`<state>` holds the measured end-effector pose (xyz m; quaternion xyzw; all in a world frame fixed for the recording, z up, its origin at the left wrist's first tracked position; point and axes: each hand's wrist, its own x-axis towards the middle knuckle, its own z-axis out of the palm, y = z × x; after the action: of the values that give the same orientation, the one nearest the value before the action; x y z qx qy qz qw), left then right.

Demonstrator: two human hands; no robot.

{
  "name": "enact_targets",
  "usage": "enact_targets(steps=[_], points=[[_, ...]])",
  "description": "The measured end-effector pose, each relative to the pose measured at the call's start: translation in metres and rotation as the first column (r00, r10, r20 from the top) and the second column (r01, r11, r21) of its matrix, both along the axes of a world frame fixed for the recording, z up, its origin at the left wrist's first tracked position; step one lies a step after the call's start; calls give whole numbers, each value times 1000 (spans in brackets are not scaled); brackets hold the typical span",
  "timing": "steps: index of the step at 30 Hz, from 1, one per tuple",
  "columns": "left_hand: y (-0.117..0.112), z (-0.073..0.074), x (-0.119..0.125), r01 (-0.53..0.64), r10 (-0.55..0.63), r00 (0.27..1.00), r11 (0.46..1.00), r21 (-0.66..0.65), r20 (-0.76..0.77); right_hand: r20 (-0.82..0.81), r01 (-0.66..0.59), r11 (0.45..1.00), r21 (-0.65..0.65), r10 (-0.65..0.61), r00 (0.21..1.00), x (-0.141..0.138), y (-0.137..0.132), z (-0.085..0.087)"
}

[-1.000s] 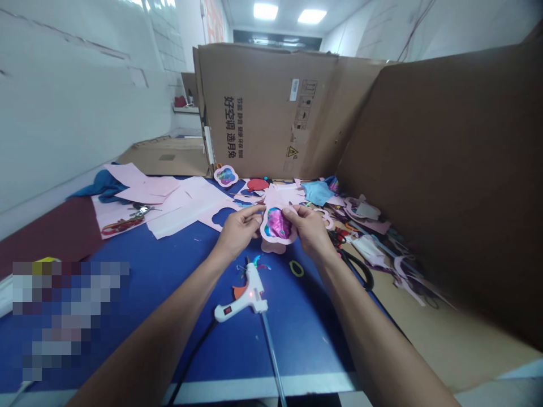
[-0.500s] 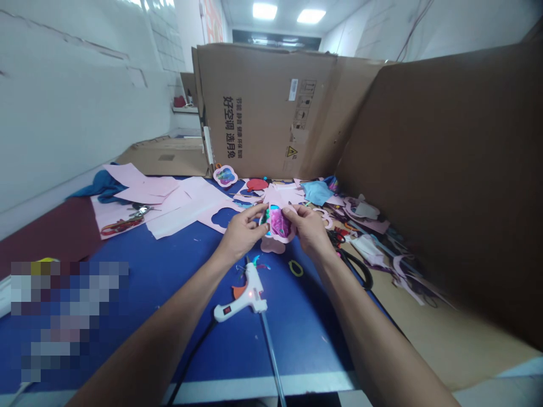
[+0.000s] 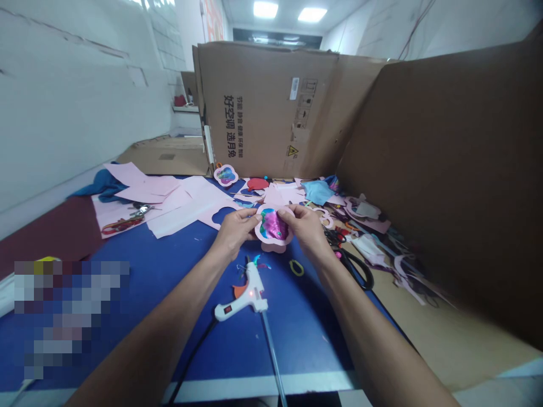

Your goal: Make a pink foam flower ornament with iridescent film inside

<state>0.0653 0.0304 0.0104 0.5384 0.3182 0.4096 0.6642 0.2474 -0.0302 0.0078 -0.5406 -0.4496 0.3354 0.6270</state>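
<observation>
L hand [image 3: 233,233] & R hand [image 3: 306,229] closed, pinching opp. rims of pink card frame w/ foil centre [image 3: 272,224], near far edge of blue worktop [image 3: 297,339], fingers well off foil, hot-glue gun [image 3: 250,297] nearer.

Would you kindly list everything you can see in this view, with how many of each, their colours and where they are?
tabletop: one, dark blue, beneath the hands
cardboard sheets: two, brown, standing behind and right of the tabletop
pink sheets: several, pale pink, left side of the tabletop
hot glue gun: one, white, on the tabletop below the hands
scissors: one pair, black handles, right of the right hand
flower-shaped cutout: one, pink with iridescent centre, far edge of the tabletop
held pink cutout: one, pink with iridescent centre, between the hands
left hand: one, on the cutout's left edge
right hand: one, on the cutout's right edge
</observation>
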Motion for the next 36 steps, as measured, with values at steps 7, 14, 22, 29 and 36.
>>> enact_targets(steps=[7, 14, 22, 29, 36], points=[[-2, -1, 1, 23, -23, 999, 1000, 12, 27, 44, -24, 999, 41, 22, 999, -6, 0, 3], [-1, 0, 1, -27, 19, 997, 994, 103, 78, 176, -54, 991, 125, 31, 984, -17, -6, 12], [2, -3, 1, -92, 84, 995, 974, 208, 49, 211, -77, 986, 148, 44, 976, -20, -8, 13], [9, -8, 0, -147, 141, 983, 988, 46, 119, -48, -129, 990, 62, 132, 990, -7, -3, 9], [14, -7, -2, -206, 204, 962, 978, -4, 183, -28, -210, 975, -73, 208, 978, -11, -2, 3]])
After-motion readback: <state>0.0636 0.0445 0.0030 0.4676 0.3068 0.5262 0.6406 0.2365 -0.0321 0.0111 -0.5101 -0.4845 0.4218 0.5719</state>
